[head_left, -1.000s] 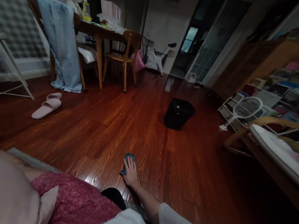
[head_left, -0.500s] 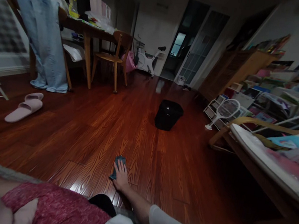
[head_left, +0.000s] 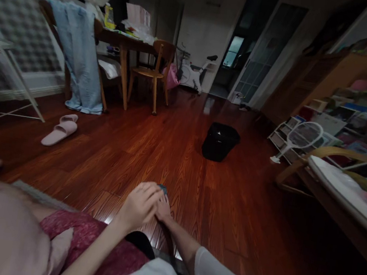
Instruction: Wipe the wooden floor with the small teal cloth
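My right hand (head_left: 163, 209) is low over the wooden floor, its arm coming from a white sleeve. Under its fingers a small dark teal cloth (head_left: 162, 188) shows at the tip; the rest of the cloth is hidden. My left hand (head_left: 141, 202) hangs just in front of the right one and overlaps it in view, so I cannot tell whether they touch. Its fingers are curled together and its palm is out of sight. A black lidded bin (head_left: 220, 143) stands on the floor ahead, to the right of both hands.
Pink slippers (head_left: 60, 132) lie to the left, near a chair draped with jeans (head_left: 80, 57). A wooden chair (head_left: 155, 71) stands by the table. On the right are a wooden-framed seat (head_left: 328, 186) and a white racket (head_left: 303, 134). Red patterned fabric (head_left: 83, 233) lies close in front.
My left hand has come into view from below and now overlaps the right hand. The view has turned left, shifting the room rightward. At far left, a blurred skin-toned shape has appeared higher up.
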A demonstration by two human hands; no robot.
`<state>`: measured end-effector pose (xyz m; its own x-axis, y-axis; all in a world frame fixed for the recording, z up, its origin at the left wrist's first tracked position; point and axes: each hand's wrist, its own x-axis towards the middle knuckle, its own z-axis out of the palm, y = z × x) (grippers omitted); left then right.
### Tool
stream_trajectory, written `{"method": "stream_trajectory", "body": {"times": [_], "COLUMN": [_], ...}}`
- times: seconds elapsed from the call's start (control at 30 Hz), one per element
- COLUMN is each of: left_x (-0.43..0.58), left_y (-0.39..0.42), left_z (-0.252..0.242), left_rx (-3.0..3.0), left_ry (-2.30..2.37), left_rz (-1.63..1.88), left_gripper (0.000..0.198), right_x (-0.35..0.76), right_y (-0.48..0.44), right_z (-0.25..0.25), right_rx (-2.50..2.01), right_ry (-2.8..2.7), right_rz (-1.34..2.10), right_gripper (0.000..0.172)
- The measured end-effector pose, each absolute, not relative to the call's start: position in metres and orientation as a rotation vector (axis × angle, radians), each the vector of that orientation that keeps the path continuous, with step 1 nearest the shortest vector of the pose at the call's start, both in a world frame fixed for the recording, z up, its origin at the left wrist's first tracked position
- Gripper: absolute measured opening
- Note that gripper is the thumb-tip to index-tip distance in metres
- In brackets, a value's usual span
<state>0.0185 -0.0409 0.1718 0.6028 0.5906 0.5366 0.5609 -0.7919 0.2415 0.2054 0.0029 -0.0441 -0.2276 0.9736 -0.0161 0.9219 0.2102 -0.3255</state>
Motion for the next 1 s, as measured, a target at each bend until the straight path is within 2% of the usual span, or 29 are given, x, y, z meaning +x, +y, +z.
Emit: {"method": "stream_trajectory", "body": {"times": [0.17,0.3,0.43,0.63,0.73,1.0], "left_x": [0.005,-0.022,-0.038,-0.04,-0.041,-0.042], "left_y": [-0.015,-0.012,-0.013,-0.011,-0.011,-0.01], "left_z": [0.117,0.053,0.024,0.015,0.013,0.008], "left_rx": [2.577,2.341,2.079,2.088,2.061,2.059], "left_ry": [1.385,1.501,1.529,1.407,1.408,1.392], "left_rz": [0.304,-0.141,-0.467,-0.493,-0.536,-0.509], "left_gripper": [0.074,0.084,0.082,0.074,0.071,0.071], "right_x": [0.203,0.214,0.221,0.218,0.213,0.217], "right_y": [-0.031,-0.083,-0.081,0.012,0.027,-0.078], "right_z": [-0.058,-0.077,-0.076,-0.05,-0.044,-0.078], "right_rx": [-1.817,-1.709,-1.786,-2.079,-2.098,-1.794], "right_ry": [-2.308,-2.432,-2.371,-2.072,-2.056,-2.325], "right_rz": [0.415,0.445,0.418,0.361,0.388,0.332], "right_gripper": [0.079,0.088,0.083,0.072,0.069,0.082]}}
